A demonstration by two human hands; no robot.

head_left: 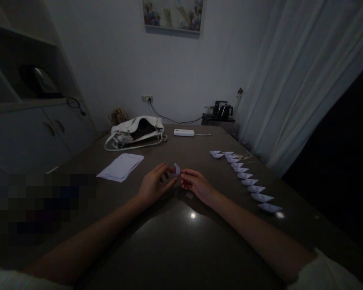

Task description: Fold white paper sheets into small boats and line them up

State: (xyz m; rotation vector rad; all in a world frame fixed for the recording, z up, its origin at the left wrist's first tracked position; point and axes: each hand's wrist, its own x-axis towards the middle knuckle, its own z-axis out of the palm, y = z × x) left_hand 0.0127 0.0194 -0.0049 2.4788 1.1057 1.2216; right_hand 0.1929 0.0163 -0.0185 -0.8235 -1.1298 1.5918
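Between my hands, just above the dark table [157,249], is a small folded piece of white paper [177,169]. My left hand [156,181] pinches it between thumb and fingers from the left. My right hand [197,184] closes its fingertips at the paper's right edge; how much of it they grip is hard to see. A row of white folded paper boats [249,182] runs along the right side of the table. To the left of my hands lies a stack of white paper sheets [121,166].
A white handbag [139,131] with straps lies at the back left. Beyond my hands is a white power bank [184,132] with a short cable. A black kettle [225,110] stands on a small stand near the wall, beside a sheer curtain [269,80].
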